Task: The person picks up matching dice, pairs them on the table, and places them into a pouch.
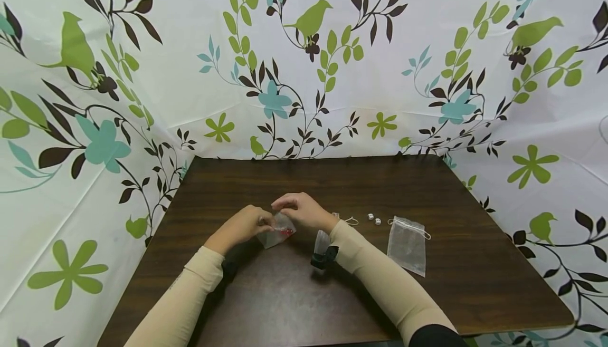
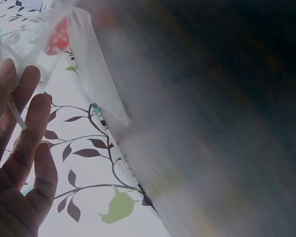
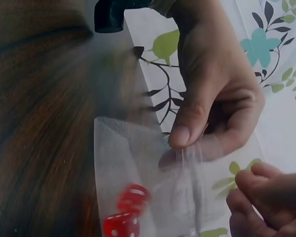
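Observation:
A small sheer mesh bag [image 1: 272,238] with red dice [image 1: 287,232] inside hangs between the two hands, close over the table. In the right wrist view two red dice [image 3: 121,225] with white dots show through the mesh. My right hand [image 1: 304,210] pinches the bag's gathered top edge between thumb and fingers. On the other side, my left hand [image 1: 244,224] pinches the bag's mouth at thumb and forefinger. A white cord [image 2: 17,114] runs across its fingers in the left wrist view.
Two white dice [image 1: 374,219] lie right of the hands on the dark wooden table [image 1: 304,305]. Further right, a second mesh bag [image 1: 407,247] lies flat with its drawstring. A pale cord loop [image 1: 351,221] lies behind the right forearm. A patterned cloth [image 1: 304,73] hangs behind the table.

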A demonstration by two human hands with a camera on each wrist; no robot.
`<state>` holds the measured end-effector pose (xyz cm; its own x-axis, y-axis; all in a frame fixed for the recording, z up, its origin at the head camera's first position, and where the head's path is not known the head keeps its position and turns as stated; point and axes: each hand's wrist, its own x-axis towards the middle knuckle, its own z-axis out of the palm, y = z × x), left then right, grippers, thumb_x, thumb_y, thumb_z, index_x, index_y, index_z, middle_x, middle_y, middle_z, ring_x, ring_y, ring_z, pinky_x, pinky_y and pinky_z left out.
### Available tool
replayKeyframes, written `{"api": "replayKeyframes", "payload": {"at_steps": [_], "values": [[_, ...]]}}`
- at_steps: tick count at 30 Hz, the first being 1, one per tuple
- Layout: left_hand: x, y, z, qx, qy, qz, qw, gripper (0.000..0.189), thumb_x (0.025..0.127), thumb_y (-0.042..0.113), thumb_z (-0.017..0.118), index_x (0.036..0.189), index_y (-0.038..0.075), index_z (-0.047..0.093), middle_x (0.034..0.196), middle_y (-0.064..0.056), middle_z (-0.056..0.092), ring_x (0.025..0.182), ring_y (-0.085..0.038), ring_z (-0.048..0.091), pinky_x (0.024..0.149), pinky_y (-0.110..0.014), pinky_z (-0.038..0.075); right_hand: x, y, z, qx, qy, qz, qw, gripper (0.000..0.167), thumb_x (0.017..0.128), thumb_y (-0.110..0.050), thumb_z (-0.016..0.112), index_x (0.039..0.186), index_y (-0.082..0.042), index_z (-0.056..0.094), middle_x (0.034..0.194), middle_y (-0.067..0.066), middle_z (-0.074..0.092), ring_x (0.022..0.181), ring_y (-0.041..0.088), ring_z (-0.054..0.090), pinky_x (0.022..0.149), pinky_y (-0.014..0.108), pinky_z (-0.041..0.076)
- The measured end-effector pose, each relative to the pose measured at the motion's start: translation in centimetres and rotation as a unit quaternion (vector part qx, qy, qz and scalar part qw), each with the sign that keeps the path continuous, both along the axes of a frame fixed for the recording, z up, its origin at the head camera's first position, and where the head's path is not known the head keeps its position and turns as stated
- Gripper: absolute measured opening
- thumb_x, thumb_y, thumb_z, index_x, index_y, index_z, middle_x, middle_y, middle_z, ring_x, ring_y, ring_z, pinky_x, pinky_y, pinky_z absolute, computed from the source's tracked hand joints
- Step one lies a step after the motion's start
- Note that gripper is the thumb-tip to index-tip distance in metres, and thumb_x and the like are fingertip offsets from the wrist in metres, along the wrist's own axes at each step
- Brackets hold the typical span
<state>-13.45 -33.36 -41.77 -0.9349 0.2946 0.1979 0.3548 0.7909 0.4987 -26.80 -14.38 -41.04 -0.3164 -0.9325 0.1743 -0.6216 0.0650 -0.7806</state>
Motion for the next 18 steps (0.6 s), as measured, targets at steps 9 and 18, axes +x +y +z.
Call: {"api": "replayKeyframes", "payload": {"at_steps": [9,18], "values": [[0.0,-0.3,-0.2,-0.004,0.007,0.005,1.0,0.004,0.086,0.01,0.079,0.088,0.01,0.076,0.083,0.006,0.073,0.073,-0.004,0.065,0.067,-0.025,0.054,-2.3,0.8,-2.1,0.054,0.03,0.027,0.9977,0.024,0.101,-0.017,0.064,0.123,-0.009,0.071,0.136,0.008,0.061,0.127,0.022,0.056,0.102,0.039,0.047],[0.3,-0.5,0.0,-0.009,0.01,0.027,0.9995,0.005,0.087,0.011,0.079,0.088,0.013,0.075,0.083,0.008,0.072,0.073,-0.003,0.062,0.068,-0.027,0.053,-2.5,1.1,-2.4,0.075,0.091,0.051,0.9917,0.011,0.091,-0.012,0.074,0.101,-0.009,0.071,0.113,0.003,0.072,0.101,0.014,0.065,0.087,0.028,0.051]]}}
